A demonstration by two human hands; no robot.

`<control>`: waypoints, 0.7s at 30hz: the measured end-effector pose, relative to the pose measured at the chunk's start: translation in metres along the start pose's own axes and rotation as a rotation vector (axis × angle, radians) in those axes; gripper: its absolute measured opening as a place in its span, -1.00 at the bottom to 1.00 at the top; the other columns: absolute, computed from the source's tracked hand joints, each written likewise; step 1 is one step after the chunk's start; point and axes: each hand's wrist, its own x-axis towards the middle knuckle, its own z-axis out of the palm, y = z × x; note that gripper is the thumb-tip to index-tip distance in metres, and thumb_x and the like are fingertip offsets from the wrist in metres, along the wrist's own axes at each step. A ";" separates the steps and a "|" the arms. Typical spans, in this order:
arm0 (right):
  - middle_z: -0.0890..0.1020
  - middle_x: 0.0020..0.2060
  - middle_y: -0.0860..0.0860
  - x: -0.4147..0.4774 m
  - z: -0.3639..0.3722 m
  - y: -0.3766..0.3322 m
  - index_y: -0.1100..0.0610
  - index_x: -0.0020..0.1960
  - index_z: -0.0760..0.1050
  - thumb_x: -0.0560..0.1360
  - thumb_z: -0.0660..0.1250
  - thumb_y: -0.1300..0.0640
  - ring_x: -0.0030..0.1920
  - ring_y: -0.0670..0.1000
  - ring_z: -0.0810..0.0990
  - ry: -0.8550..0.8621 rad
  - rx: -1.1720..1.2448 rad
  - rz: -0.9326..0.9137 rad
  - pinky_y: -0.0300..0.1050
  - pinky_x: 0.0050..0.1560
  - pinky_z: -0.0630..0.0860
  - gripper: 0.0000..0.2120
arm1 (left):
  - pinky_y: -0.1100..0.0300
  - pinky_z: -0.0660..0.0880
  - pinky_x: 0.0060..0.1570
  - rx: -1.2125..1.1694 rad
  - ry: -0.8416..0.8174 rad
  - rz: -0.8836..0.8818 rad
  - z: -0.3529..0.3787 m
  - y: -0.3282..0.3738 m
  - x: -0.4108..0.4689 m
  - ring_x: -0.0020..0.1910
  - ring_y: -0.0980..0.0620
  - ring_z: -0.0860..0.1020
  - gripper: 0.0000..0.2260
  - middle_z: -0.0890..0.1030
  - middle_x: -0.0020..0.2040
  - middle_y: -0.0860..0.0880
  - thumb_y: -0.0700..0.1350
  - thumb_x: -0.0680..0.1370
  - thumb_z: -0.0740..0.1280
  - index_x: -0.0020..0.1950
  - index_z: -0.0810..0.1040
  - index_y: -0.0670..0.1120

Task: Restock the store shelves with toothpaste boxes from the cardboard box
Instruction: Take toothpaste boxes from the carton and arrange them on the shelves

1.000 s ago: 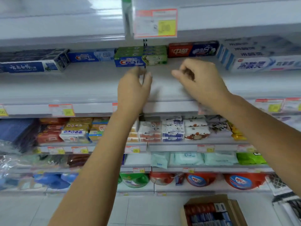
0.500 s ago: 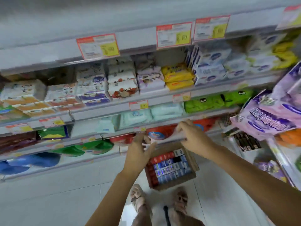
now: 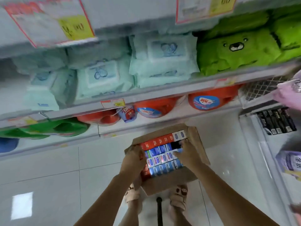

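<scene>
The open cardboard box (image 3: 197,144) stands on the floor in front of my feet. It is packed with rows of toothpaste boxes (image 3: 162,158), red ones at the back, blue and white ones in front, and one dark one. Both hands are down in the box. My left hand (image 3: 133,162) is at the left ends of the middle rows, its fingers curled over them. My right hand (image 3: 187,154) lies on the right ends of the same rows, fingers stretched leftward and thumb raised by the dark box. The picture is blurred.
The low shelves (image 3: 162,92) right behind the box hold pale green wipe packs (image 3: 104,79), green bear-face packs (image 3: 236,49) and red detergent jugs (image 3: 210,100). A side rack (image 3: 276,123) with dark boxes stands to the right. White tiled floor (image 3: 48,176) lies to the left.
My view has swung down from the upper toothpaste shelf to the floor. Both hands have dropped from that shelf into the cardboard box and now touch the toothpaste boxes.
</scene>
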 end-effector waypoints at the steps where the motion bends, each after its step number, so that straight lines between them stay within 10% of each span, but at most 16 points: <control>1: 0.53 0.20 0.11 0.014 0.018 0.007 0.20 0.30 0.37 0.43 0.46 0.07 0.21 0.11 0.52 -0.011 0.020 0.015 -0.05 0.18 0.46 -0.48 | 0.25 0.37 -0.11 0.014 0.007 -0.012 0.011 -0.012 0.012 0.06 -0.03 0.48 -0.88 0.50 0.04 -0.02 -0.13 0.51 0.30 0.04 0.49 -0.06; 9: 0.38 0.32 0.22 0.087 0.128 0.034 0.30 0.40 0.21 0.36 0.49 -0.09 0.36 0.18 0.32 0.068 -0.097 0.085 -0.04 0.39 0.18 -0.18 | 0.03 0.10 0.44 0.291 0.025 0.089 0.057 -0.079 0.058 0.47 -0.12 0.15 -0.59 0.24 0.48 -0.08 -0.14 0.55 0.25 0.40 0.37 -0.09; 21: 0.57 0.11 0.17 0.124 0.151 0.078 0.25 0.17 0.42 0.30 0.44 -0.29 0.20 0.19 0.49 0.195 -0.174 0.101 0.13 0.39 0.20 -0.28 | -0.21 0.18 0.40 0.222 0.069 0.225 0.081 -0.112 0.081 0.45 -0.26 0.20 -0.66 0.46 0.32 -0.11 -0.30 0.39 0.37 0.16 0.61 -0.12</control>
